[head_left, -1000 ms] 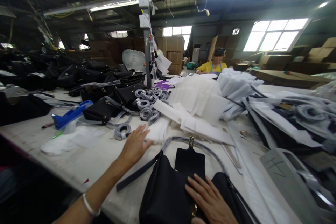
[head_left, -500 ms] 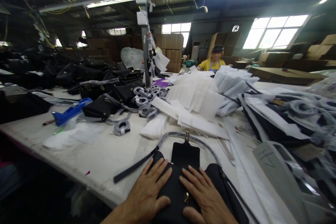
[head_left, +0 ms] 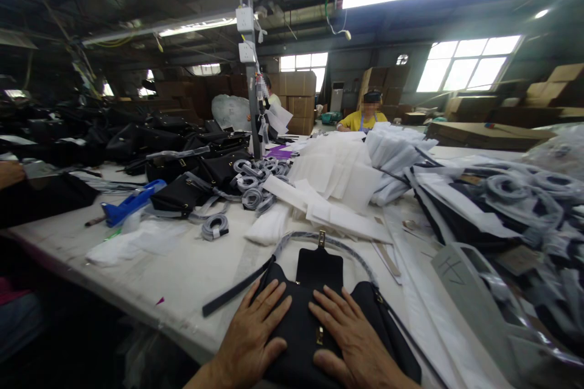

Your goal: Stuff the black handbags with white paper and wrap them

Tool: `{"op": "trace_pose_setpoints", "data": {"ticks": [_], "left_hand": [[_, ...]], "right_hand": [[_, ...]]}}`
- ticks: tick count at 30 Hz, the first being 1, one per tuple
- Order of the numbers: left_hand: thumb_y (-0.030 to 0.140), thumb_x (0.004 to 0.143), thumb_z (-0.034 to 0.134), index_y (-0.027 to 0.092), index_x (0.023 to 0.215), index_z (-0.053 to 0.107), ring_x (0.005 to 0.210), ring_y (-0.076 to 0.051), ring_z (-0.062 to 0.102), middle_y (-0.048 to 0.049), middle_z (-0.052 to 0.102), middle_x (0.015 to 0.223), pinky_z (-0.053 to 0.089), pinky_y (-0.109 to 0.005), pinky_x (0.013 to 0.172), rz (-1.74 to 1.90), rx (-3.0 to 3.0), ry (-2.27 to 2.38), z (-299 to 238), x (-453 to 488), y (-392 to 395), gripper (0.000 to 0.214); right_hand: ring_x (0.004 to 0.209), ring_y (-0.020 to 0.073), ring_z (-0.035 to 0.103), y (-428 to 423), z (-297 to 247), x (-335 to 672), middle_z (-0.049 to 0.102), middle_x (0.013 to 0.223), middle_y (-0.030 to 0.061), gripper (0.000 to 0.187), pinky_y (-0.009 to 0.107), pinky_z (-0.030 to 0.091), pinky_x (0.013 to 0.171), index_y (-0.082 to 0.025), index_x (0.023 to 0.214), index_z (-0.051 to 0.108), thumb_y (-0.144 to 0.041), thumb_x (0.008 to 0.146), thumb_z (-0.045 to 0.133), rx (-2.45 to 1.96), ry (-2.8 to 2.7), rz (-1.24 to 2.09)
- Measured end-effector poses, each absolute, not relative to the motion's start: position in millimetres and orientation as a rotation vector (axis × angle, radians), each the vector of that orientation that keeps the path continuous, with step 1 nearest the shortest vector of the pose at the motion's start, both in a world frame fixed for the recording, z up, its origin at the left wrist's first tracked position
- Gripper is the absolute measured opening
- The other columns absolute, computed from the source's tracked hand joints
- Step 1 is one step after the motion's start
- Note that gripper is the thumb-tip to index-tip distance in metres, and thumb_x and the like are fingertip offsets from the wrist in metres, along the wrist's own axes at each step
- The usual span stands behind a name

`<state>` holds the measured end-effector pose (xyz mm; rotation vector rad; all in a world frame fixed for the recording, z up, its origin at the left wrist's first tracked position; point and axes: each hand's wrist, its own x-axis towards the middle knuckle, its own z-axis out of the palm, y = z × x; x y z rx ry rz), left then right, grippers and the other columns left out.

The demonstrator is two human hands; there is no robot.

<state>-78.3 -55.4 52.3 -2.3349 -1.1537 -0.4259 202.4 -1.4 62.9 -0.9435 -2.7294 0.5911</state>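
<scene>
A black handbag (head_left: 292, 340) lies in front of me at the table's near edge. Its flap (head_left: 320, 268) is folded back, away from me, with a gold buckle at the tip. My left hand (head_left: 255, 331) rests flat on the bag's left side, fingers spread. On the right side, my right hand (head_left: 349, 334) presses flat with its fingers apart, beside a gold clasp (head_left: 320, 335). A strap (head_left: 292, 238), partly wrapped in clear plastic, arcs behind the flap. Its bare dark end points to the left.
White paper sheets (head_left: 328, 164) and coiled wrapped straps (head_left: 250, 185) lie beyond the bag. A blue tape dispenser (head_left: 132, 202) sits left, near piled black bags (head_left: 182, 191). A grey plastic bin (head_left: 474, 292) stands right. A person in yellow (head_left: 362, 118) is across the table.
The camera view has shifted slightly. Both my hands stay flat on the bag in nearly the same place. Another person's hand now shows at the far left edge.
</scene>
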Motion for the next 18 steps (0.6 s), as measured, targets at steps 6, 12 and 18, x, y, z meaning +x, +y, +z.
{"op": "trace_pose_setpoints", "data": {"ticks": [6, 12, 18], "left_hand": [[0.039, 0.097, 0.046, 0.018, 0.144, 0.043, 0.137, -0.022, 0.043, -0.007, 0.05, 0.147, 0.027, -0.042, 0.119, -0.417, -2.236, -1.098, 56.3, -78.1, -65.1, 0.052], [0.029, 0.095, 0.05, 0.017, 0.135, 0.053, 0.121, -0.017, 0.058, -0.0044, 0.065, 0.13, 0.042, -0.031, 0.109, -0.493, -2.236, -0.979, 54.9, -51.7, -56.9, 0.042], [0.025, 0.101, 0.035, 0.015, 0.133, 0.055, 0.112, -0.013, 0.064, -0.0034, 0.07, 0.12, 0.046, -0.025, 0.105, -0.633, -2.246, -0.937, 32.3, -21.6, -37.3, 0.038]], "right_hand": [[0.147, 0.0311, 0.025, -4.0, 73.8, 200.7, 0.031, 0.158, 0.0016, 0.07, 0.058, 0.015, 0.12, -0.036, 0.15, 0.034, -0.068, 0.089, 0.049, -1.001, -2.705, 0.67], [0.145, 0.0316, 0.028, -2.2, 68.6, 200.4, 0.036, 0.156, 0.0025, 0.07, 0.058, 0.018, 0.119, -0.035, 0.149, 0.037, -0.068, 0.088, 0.05, -0.968, -2.694, 0.624], [0.14, 0.031, 0.039, 8.8, 47.1, 204.4, 0.047, 0.148, 0.0097, 0.069, 0.052, 0.026, 0.118, -0.027, 0.141, 0.05, -0.064, 0.084, 0.06, -0.934, -2.61, 0.563]]}}
